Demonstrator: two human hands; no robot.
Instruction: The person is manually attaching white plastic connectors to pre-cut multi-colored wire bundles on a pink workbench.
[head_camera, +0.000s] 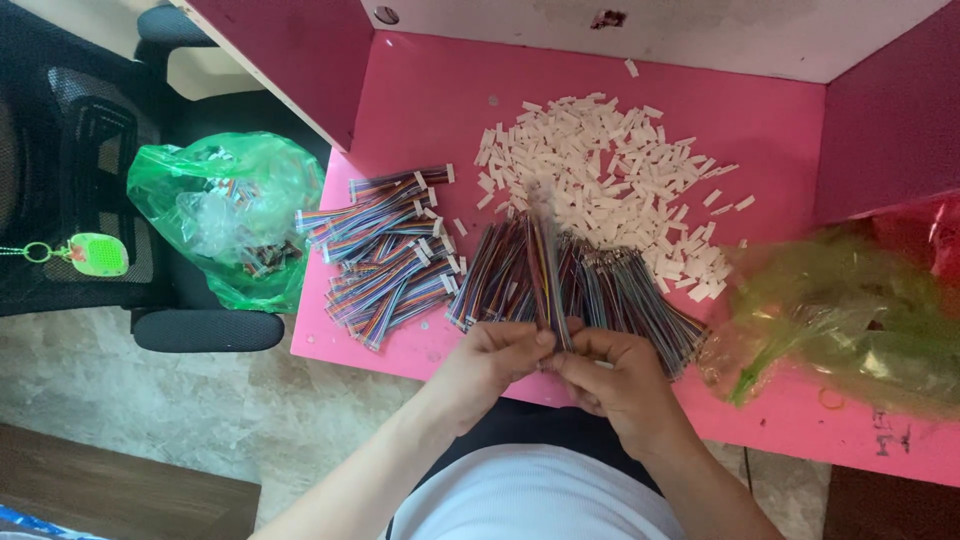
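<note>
We pinched one striped ribbon cable (545, 270) upright between left hand (497, 352) and right hand (610, 375), fingers clamped on its near end, over the loose cable pile (600, 285) near the white connectors (610, 175), finished cables (390, 255) lying left on the pink table (440, 90).

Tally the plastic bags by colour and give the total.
Bright green bag on the chair: 1
Olive-green bag on the pink table: 1
Red bag, partly visible at the right edge: 1
Total: 3
</note>
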